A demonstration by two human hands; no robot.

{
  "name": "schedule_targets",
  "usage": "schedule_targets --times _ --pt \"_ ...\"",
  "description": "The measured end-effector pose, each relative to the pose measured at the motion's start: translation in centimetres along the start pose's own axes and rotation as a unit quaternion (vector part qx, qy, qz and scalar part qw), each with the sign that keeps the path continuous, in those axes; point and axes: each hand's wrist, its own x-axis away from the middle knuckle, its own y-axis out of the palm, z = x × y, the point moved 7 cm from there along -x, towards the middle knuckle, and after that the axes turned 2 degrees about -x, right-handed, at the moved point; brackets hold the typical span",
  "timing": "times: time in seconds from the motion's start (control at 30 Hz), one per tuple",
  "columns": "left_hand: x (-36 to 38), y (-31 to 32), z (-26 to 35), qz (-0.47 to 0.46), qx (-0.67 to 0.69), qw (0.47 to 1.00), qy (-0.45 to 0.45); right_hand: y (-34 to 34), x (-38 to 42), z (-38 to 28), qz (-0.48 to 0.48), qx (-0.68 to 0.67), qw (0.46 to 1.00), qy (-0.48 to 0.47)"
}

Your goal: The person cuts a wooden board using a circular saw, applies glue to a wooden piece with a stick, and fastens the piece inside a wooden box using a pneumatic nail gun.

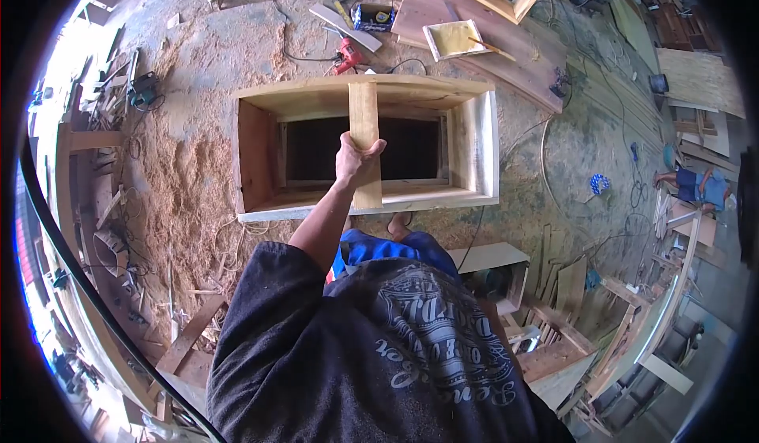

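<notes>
My left hand (357, 158) is wrapped around a flat wooden board (364, 115), thumb on its right edge and fingers at its left. The board lies across the short span of a rectangular wooden box frame (490, 147), reaching from its far side to its near side. Inside the frame, a dark opening (411, 147) shows below. My right hand is out of sight; only part of that arm shows beside my shirt. Just beyond the frame's far edge sits a red power drill (346, 56) on the floor.
Sawdust and shavings (186, 166) cover the floor. A wide plank (506, 64) holds a shallow tray (455, 40) with a stick on it. A dark blue box (373, 18) stands at the back. Cables cross the floor. Another person (700, 188) sits at the far right.
</notes>
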Motion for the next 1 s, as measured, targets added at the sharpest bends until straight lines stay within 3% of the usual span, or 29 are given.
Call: schedule_targets --times 0.07,0.1,0.13,0.17,0.2,0.23,0.27,0.33,0.4,0.53,0.63,0.67,0.73,0.8,0.87,0.9,0.93,1.0 --pt "0.0 0.0 -0.4 -0.009 0.009 1.000 -0.001 -0.1 0.1 -0.4 -0.012 0.046 0.999 -0.027" --pt "0.0 0.2 -0.7 -0.008 0.084 0.996 0.008 0.1 0.4 -2.4 -0.036 0.230 0.956 -0.178" --pt "0.0 0.3 -1.2 -0.007 0.157 0.987 0.016 0.1 0.4 -2.6 -0.037 0.230 0.956 -0.178" --pt "0.3 1.4 -1.9 -0.083 0.310 0.947 -0.016 0.5 0.4 -2.9 -0.041 0.291 0.936 -0.192" --pt "1.2 1.8 -1.8 -0.132 0.438 0.889 -0.039 1.1 -0.3 -2.6 -0.045 0.351 0.912 -0.207" --pt "1.9 3.0 -1.4 -0.307 0.585 0.750 -0.028 1.4 -0.9 -2.2 -0.046 0.350 0.912 -0.208" --pt "4.0 2.0 0.8 -0.459 0.691 0.558 -0.016 1.5 -1.5 -1.6 -0.036 0.324 0.926 -0.189" --pt "6.4 0.6 3.6 -0.465 0.769 0.439 0.004 1.4 -2.6 -0.3 -0.011 0.268 0.951 -0.152" --pt "7.8 -0.1 4.9 -0.472 0.792 0.387 -0.001 1.7 -3.2 0.1 -0.002 0.251 0.958 -0.140" --pt "9.0 -0.9 6.2 -0.469 0.800 0.374 -0.001 2.1 -3.8 0.7 0.002 0.257 0.956 -0.144" --pt "8.9 -0.3 5.5 -0.439 0.769 0.462 -0.046 2.4 -3.9 0.8 0.001 0.266 0.951 -0.154" --pt "8.7 -0.2 5.4 -0.440 0.769 0.461 -0.045 2.6 -4.1 0.7 -0.001 0.268 0.950 -0.160" --pt "7.3 1.2 3.2 -0.396 0.725 0.555 -0.094 2.7 -4.4 0.9 -0.002 0.275 0.947 -0.166" --pt "4.8 2.4 -0.2 -0.295 0.605 0.725 -0.142 2.7 -4.6 1.3 -0.003 0.279 0.945 -0.174" --pt "3.3 0.9 0.0 -0.143 0.415 0.899 0.006 2.6 -4.7 1.9 -0.005 0.282 0.943 -0.176" --pt "2.3 0.4 0.2 -0.136 0.319 0.937 0.034 2.5 -4.8 1.9 -0.004 0.286 0.942 -0.177" --pt "2.1 -0.1 0.0 -0.060 0.185 0.980 0.050 2.6 -4.7 2.0 -0.007 0.287 0.941 -0.178" --pt "1.8 -0.3 0.0 -0.023 0.095 0.994 0.052 2.5 -4.7 2.2 -0.008 0.290 0.940 -0.180"
